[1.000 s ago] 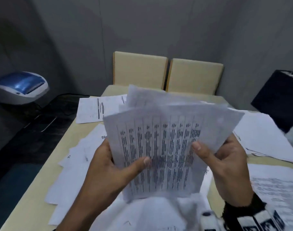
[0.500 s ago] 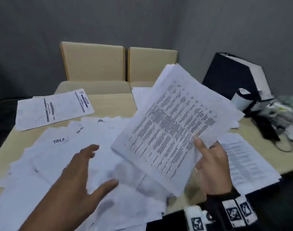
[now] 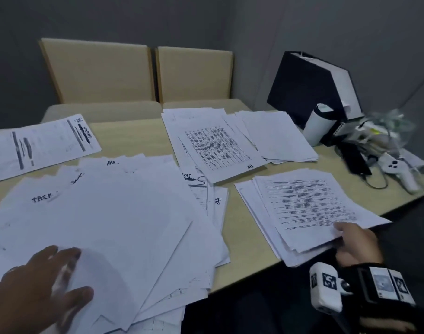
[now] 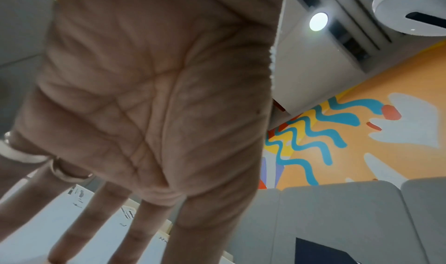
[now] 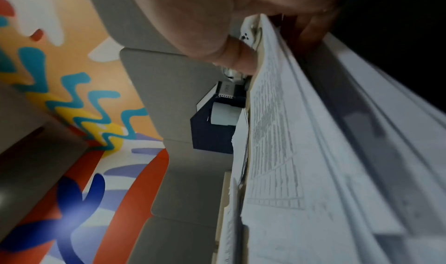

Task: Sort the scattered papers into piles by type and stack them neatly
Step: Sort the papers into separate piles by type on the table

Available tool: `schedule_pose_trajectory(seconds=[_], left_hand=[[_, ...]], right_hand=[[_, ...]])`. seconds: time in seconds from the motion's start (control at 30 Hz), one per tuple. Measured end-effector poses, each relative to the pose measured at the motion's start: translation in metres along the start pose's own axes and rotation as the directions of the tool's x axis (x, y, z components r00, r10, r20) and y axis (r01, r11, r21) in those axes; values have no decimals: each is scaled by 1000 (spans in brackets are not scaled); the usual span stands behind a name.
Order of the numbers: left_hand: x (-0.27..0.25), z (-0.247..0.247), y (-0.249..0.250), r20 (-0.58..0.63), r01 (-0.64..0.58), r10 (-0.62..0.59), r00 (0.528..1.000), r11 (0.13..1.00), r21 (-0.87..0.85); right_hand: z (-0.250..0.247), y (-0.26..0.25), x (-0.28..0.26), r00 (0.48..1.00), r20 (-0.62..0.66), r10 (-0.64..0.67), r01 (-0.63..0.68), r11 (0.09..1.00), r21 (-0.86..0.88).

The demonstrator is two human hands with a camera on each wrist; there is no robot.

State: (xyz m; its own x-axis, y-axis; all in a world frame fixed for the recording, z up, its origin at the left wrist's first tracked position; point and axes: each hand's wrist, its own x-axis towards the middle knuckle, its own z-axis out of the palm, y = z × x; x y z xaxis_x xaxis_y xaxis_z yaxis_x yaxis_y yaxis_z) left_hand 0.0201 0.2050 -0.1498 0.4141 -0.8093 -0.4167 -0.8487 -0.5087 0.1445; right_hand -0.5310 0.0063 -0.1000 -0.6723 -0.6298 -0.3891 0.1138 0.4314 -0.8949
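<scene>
A stack of printed sheets (image 3: 309, 208) lies on the pile at the table's near right edge, and my right hand (image 3: 350, 239) pinches its near edge, thumb on top; the right wrist view shows the thumb (image 5: 231, 52) on the printed sheets (image 5: 277, 134) and fingers beneath. My left hand (image 3: 44, 283) hovers with straight spread fingers over the big scattered heap of blank-side papers (image 3: 109, 220) at the near left, holding nothing. The left wrist view shows its flat palm (image 4: 154, 96) above the papers. Further back lie a table-print pile (image 3: 215, 148), a plain pile (image 3: 278, 136) and a form sheet (image 3: 42, 143).
The tan table (image 3: 126, 136) ends just before my right wrist. A black-and-white bag (image 3: 312, 88), a white cup (image 3: 318, 126), cables and a white controller (image 3: 396, 169) crowd the far right corner. Two beige chairs (image 3: 143, 73) stand behind the table.
My left hand let go of the printed stack and dropped over the scattered heap. My right hand carried the stack right and lowered it onto the near right pile.
</scene>
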Motion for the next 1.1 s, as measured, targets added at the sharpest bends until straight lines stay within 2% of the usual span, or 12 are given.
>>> schedule_pose_trajectory(seconds=[0.1, 0.17, 0.2, 0.27, 0.37, 0.47, 0.53, 0.6, 0.7, 0.8, 1.0, 1.1], left_hand=[[42, 35, -55, -20, 1, -1, 1000, 1000, -16], [39, 26, -59, -74, 5, -8, 997, 999, -47], [27, 12, -44, -40, 51, -54, 998, 995, -86], [-11, -30, 2, -6, 143, -144, 990, 986, -81], [-35, -50, 29, 60, 163, -158, 986, 983, -83], [-41, -44, 38, 58, 137, -132, 990, 985, -106], [-49, -43, 43, 47, 113, -108, 993, 983, -143], [-55, -45, 44, 41, 95, -90, 995, 981, -171], [-59, -45, 38, 52, 71, -63, 997, 981, -181], [-60, -45, 34, 29, 54, -49, 998, 983, -175], [-58, -44, 28, 70, 117, -106, 992, 977, -179], [-57, -46, 17, 40, 146, -140, 989, 969, -199]], right_hand=[[4, -5, -16, 979, -190, -77, 54, 991, -125], [10, -12, -40, 912, -211, -351, 326, 934, -143], [17, -15, -57, 854, -151, -498, 481, 866, -136], [38, -21, -98, 735, 141, -664, 677, 731, -83], [86, -15, -165, 502, 655, -565, 714, 698, 55], [138, 9, -216, 275, 881, -385, 788, 615, 23], [167, 25, -232, 206, 960, -192, 888, 448, -101], [189, 32, -241, 223, 974, -39, 933, 299, -202], [207, 37, -247, 280, 958, -57, 947, 180, -266], [213, 41, -242, 288, 957, -29, 926, 261, -271], [197, 32, -219, 236, 970, -56, 905, 377, -199], [177, 28, -197, 347, 925, -153, 887, 374, -271]])
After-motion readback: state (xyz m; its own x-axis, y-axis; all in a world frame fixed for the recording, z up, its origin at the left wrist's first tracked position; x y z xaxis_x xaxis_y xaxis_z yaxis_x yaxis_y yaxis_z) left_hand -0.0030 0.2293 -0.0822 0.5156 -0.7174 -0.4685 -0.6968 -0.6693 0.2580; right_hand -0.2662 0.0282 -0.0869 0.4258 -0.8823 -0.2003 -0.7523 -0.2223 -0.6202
